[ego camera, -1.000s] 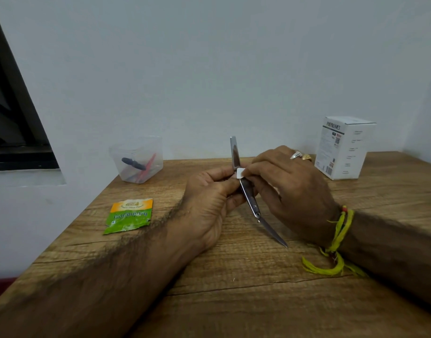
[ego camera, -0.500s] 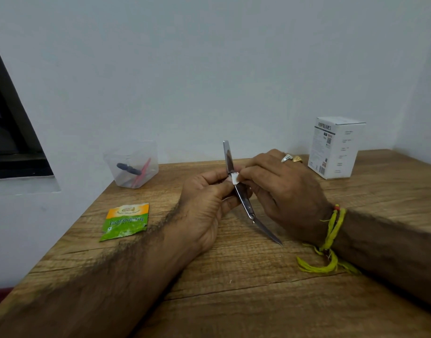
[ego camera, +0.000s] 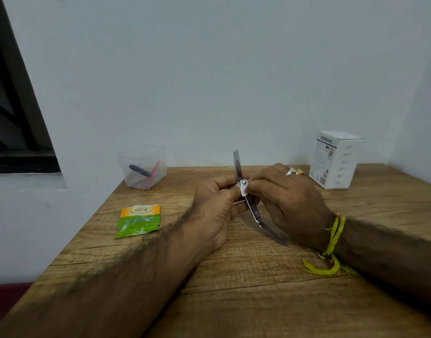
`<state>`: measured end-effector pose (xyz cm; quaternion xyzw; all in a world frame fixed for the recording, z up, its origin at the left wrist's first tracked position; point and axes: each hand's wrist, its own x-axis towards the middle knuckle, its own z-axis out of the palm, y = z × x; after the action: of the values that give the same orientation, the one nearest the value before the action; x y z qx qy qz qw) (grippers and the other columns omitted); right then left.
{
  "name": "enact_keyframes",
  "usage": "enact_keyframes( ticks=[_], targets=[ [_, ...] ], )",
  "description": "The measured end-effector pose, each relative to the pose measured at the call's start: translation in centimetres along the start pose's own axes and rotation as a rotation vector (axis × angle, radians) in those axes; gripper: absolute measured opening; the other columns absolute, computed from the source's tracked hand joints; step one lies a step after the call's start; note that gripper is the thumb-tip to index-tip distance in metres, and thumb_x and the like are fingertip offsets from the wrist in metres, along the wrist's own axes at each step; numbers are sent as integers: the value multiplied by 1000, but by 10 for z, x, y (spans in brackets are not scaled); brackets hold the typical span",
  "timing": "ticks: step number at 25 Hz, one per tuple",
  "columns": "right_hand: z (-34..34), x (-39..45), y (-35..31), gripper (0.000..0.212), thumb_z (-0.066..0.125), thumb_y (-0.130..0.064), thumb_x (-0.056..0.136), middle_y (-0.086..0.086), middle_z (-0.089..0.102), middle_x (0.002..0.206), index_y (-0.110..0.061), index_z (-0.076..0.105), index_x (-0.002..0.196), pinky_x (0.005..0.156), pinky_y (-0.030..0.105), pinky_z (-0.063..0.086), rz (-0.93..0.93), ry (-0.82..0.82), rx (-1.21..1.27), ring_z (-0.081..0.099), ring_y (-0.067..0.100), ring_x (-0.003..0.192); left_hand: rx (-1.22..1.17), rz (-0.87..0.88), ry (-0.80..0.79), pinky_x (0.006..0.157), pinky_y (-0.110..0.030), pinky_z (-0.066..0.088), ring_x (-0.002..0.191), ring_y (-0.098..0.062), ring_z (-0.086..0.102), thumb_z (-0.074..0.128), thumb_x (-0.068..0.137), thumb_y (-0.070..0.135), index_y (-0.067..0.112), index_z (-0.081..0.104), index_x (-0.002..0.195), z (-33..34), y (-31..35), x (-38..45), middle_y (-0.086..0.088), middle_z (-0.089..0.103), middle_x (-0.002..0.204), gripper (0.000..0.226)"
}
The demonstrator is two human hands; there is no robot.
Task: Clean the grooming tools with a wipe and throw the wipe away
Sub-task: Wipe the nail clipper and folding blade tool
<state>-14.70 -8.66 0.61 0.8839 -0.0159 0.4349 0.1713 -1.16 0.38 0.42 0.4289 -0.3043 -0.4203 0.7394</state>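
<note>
Table (ego camera: 270, 301): wood, both forearms resting on it.
White box (ego camera: 336, 159): upright, back right by wall.
Clear tub (ego camera: 142, 170): back left, dark + red tools inside.
Green/orange sachet (ego camera: 137, 220): flat, left of hands.
Left hand (ego camera: 217, 206): fingers curled, gripping tool mid-shaft.
Right hand (ego camera: 282, 193): pinches small white wipe (ego camera: 243, 190) onto tool.
Metal tool (ego camera: 246, 191): slim, shiny, unfolded; one end up, curved blade tip down nr table.

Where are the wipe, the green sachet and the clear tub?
wipe (ego camera: 243, 190), head view, white fold on the tool.
green sachet (ego camera: 138, 222), head view, green printed front.
clear tub (ego camera: 160, 170), head view, right wall.
</note>
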Motion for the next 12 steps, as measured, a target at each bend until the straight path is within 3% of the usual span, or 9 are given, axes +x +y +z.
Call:
enact_keyframes(
  ticks=[3,9,12],
  targets=[
    [-3,0,-1,29,46,-17,100,8,71,107,-6,74,96,75,43,53,-43,-9,8,66,29,88,30,6,12,69,-34,63,85,-26,75,68,85,-10,-7,72,105,0,-1,2,-20,75,100,21],
    [-5,-3,0,17,58,-6,95,6,72,99,-6,74,92,70,43,52,-26,15,-16,64,28,83,56,22,2,70,-35,63,87,-27,76,70,84,-8,-6,72,105,-1,-3,3,-19,77,97,21],
    [-4,-4,2,21,54,-11,97,5,72,98,-8,74,91,70,42,51,-27,18,7,64,28,84,67,34,2,70,-34,63,89,-26,76,70,83,-8,-4,73,104,-3,-3,5,-17,77,98,21]
  ],
)
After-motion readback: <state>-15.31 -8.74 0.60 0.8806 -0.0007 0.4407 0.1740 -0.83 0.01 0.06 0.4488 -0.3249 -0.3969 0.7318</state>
